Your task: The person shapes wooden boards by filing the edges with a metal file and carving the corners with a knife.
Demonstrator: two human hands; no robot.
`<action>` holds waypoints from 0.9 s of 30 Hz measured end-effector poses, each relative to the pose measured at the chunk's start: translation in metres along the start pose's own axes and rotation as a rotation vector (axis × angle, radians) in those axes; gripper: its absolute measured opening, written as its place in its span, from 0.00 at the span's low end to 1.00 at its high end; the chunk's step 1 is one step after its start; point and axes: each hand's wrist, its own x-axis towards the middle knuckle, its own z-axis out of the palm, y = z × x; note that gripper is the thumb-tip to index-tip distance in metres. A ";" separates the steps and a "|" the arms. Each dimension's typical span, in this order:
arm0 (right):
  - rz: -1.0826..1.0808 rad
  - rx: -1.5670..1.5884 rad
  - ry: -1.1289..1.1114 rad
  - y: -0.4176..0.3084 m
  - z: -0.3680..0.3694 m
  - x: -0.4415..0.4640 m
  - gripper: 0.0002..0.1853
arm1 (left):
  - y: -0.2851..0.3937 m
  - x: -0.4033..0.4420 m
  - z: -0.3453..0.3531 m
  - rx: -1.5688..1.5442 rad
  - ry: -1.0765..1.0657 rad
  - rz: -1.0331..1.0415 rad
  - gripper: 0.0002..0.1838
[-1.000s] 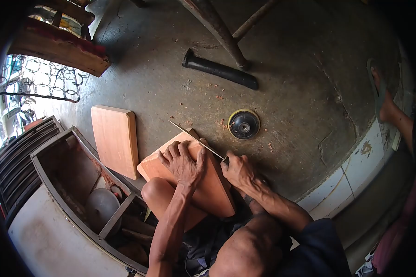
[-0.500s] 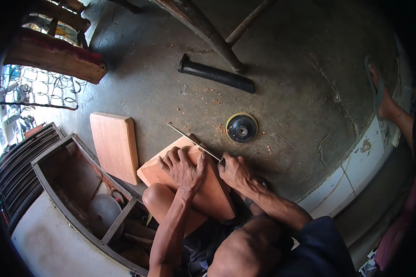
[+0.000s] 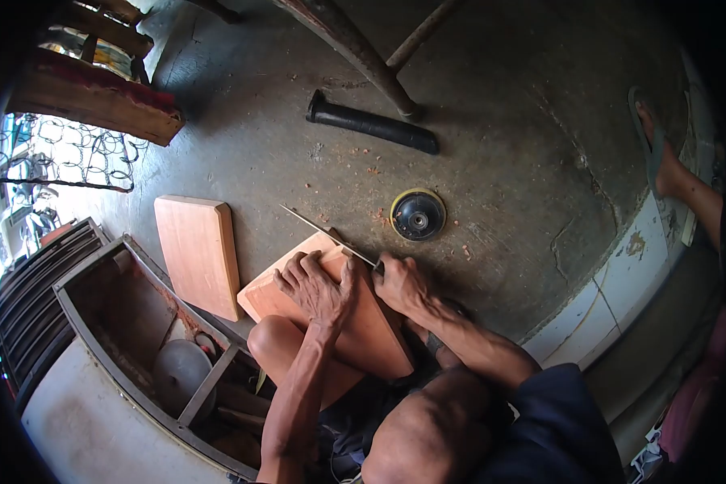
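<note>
A reddish-brown wooden board (image 3: 367, 327) leans across my bent knee, its corners cut off. Spread over the board's upper face, my left hand (image 3: 319, 292) grips it, thumb near the far edge. My right hand (image 3: 402, 284) is closed around the handle end of a thin, straight, long-bladed hand tool (image 3: 319, 228), possibly a file. The tool lies slanted along the board's far edge, its tip pointing up and left past the corner. The handle is mostly hidden in my fingers.
A second wooden board (image 3: 195, 252) lies on the floor at left. Beyond my hands are a round black sanding pad (image 3: 418, 214), a black tube (image 3: 373, 126), wood shavings and a wooden leg (image 3: 351, 52). An open metal frame (image 3: 109, 339) stands lower left; another person's foot (image 3: 660, 157) is at right.
My right hand and the tool have slid slightly up and left along the board's edge. My left hand stays on the board. The whole view has shifted a little.
</note>
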 end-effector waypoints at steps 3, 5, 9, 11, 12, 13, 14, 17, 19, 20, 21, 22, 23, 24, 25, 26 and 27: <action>0.039 0.039 -0.046 -0.006 -0.011 -0.008 0.13 | -0.002 0.007 0.003 -0.003 0.019 0.002 0.35; 0.021 0.003 0.021 0.005 0.005 -0.001 0.13 | -0.003 0.008 0.006 -0.021 0.040 0.023 0.35; -0.011 0.008 -0.027 -0.001 0.003 0.003 0.14 | -0.007 0.007 0.001 -0.030 -0.010 0.025 0.35; -0.043 0.069 0.047 -0.002 -0.007 -0.017 0.13 | -0.003 0.007 0.004 -0.020 0.031 0.010 0.35; -0.043 0.054 0.042 -0.005 -0.011 -0.020 0.12 | -0.003 0.006 0.004 -0.017 0.019 -0.005 0.34; -0.027 0.056 0.032 -0.002 -0.010 -0.024 0.12 | -0.003 0.000 0.003 -0.016 0.000 -0.008 0.34; -0.040 0.022 -0.007 0.002 -0.009 -0.022 0.12 | -0.003 -0.001 0.001 -0.026 -0.014 -0.006 0.34; -0.065 0.035 -0.046 0.001 -0.018 -0.020 0.12 | -0.003 0.006 0.001 -0.016 -0.008 -0.020 0.35; -0.048 0.050 0.000 0.004 -0.016 -0.023 0.11 | -0.003 0.007 0.002 -0.020 -0.012 0.008 0.35; -0.044 0.045 -0.005 0.004 -0.016 -0.022 0.11 | -0.003 0.007 0.003 -0.023 -0.017 0.003 0.35; -0.059 0.004 -0.012 0.004 -0.017 -0.021 0.11 | -0.004 0.006 0.002 -0.025 -0.032 0.001 0.35; -0.081 -0.036 -0.016 0.003 -0.017 -0.018 0.12 | -0.004 0.007 0.002 -0.025 -0.039 -0.001 0.36; -0.086 -0.036 -0.017 0.003 -0.018 -0.019 0.12 | -0.004 0.007 0.003 -0.023 -0.036 -0.004 0.36; -0.070 -0.019 -0.018 0.004 -0.019 -0.021 0.12 | -0.004 0.006 0.002 -0.024 -0.038 0.000 0.36; -0.055 -0.003 -0.015 0.003 -0.018 -0.022 0.11 | -0.005 0.007 0.002 -0.027 -0.036 0.006 0.36; -0.091 -0.009 0.027 0.004 -0.013 -0.020 0.11 | -0.006 0.007 0.004 -0.022 -0.025 0.004 0.36; -0.087 -0.010 0.031 0.001 -0.012 -0.017 0.11 | -0.006 0.007 0.004 -0.026 -0.027 0.008 0.36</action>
